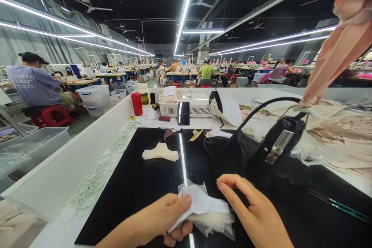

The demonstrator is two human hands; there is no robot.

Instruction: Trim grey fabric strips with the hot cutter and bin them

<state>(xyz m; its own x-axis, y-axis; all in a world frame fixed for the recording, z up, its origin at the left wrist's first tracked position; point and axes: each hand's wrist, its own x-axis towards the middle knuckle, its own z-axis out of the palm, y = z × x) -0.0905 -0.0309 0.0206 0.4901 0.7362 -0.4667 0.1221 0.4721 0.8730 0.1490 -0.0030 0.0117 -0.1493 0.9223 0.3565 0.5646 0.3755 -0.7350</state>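
My left hand (170, 215) grips a bundle of thin fabric pieces (210, 219) by its left end, thumb on top and fingers curled beneath. The uppermost piece is white, with cream and sheer layers fanned out below it. Just right of the bundle and apart from it, my right hand (250, 205) is closed, with thumb and forefinger tips together. Whether anything is pinched there is too small to tell. Farther back on the black board (122, 197) lies a neat stack of cream cut pieces (161, 152).
Pale green loops (95, 178) line the left side. Behind the board stand a phone (184, 113), a white slotted box (200, 102) and a red container (136, 104). Rightward are a black stand (279, 143), green tweezers (345, 207) and beige fabric (345, 133). Co-workers sit farther off.
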